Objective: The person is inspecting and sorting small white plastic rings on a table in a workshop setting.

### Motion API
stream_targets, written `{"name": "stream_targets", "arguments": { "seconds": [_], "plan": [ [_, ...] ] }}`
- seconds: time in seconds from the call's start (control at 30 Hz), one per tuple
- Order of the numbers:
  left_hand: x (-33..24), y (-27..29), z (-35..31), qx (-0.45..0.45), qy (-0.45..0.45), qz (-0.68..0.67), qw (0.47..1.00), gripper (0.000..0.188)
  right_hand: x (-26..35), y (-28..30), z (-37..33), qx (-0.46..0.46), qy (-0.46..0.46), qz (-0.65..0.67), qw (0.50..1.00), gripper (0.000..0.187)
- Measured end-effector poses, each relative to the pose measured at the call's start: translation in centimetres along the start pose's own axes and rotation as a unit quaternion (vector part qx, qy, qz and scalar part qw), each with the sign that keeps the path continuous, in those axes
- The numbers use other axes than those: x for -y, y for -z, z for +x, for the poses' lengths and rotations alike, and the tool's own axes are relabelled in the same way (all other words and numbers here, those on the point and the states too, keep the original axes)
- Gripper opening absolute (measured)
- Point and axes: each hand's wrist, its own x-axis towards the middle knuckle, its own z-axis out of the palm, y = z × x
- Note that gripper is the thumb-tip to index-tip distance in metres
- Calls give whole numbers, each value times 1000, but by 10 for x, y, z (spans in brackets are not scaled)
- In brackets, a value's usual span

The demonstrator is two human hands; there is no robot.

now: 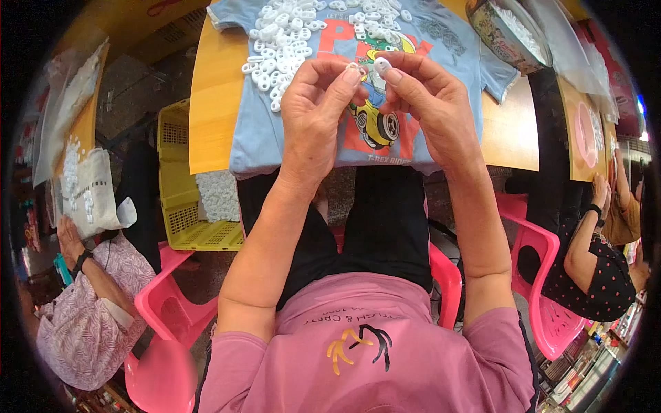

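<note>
My left hand (pixel 313 113) and my right hand (pixel 430 103) are raised close together over a blue printed T-shirt (pixel 265 141) spread on the table. Between the thumb and fingers of the right hand is a small white oval plastic piece (pixel 381 65). The left fingertips pinch a small, pale ring-like part (pixel 357 67), its exact kind too small to make out. A gap separates the two parts. Beyond my left hand lies a heap of white oval plastic pieces (pixel 279 48) with holes in them, spread along the shirt's far left side. More of these pieces (pixel 375 20) lie further back.
A wooden table (pixel 213 117) bears the shirt. At its far right stands a printed tub (pixel 509 34) of white parts. Left of my legs sits a yellow plastic crate (pixel 175 213) by a pile of white pieces (pixel 218 196). People sit on both sides, near pink chairs (pixel 544 255).
</note>
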Motion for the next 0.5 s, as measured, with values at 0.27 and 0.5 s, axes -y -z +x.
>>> {"name": "stream_targets", "arguments": {
  "seconds": [0.27,0.5],
  "plan": [
    [2,4,0,21,7,10,1000,13,-4,3,0,41,-63,183,980,37],
    [2,5,0,29,12,16,999,13,-6,1,-1,51,-70,198,976,37]
  ]
}}
